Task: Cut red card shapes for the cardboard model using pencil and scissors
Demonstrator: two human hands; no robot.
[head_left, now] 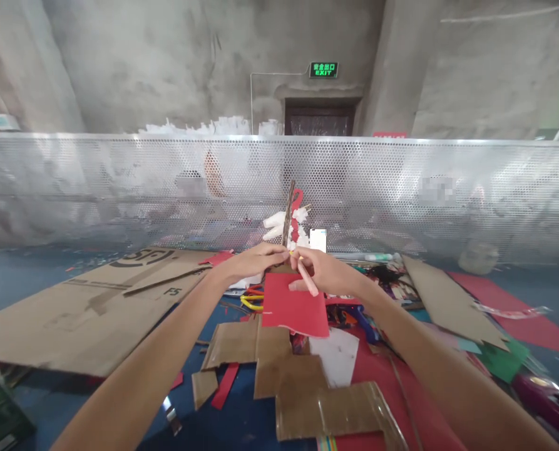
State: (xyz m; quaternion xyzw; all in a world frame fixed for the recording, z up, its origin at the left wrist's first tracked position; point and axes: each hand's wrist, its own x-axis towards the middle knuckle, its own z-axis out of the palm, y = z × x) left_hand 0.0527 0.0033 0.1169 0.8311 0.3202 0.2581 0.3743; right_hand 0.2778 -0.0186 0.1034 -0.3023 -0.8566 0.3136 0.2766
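Note:
My left hand (264, 257) is closed, its fingertips pinched near the foot of an upright brown stick (288, 213); what lies between them is too small to make out. Close beside it, my right hand (328, 270) has its fingers curled round a slim pale pink rod (308, 279), whose kind I cannot tell. The fingertips of both hands nearly meet, with a little yellow showing there. Just beyond stands a red curled shape with white petal-like pieces (300, 216). A red sheet (291, 307) lies under the right hand.
Flattened cardboard (96, 307) lies at left, with cut cardboard pieces (302, 382) in front. Yellow-handled scissors (251, 302) sit left of the red sheet. More cardboard (448, 300) and red sheeting (518, 313) are at right. A perforated metal screen (166, 181) stands behind.

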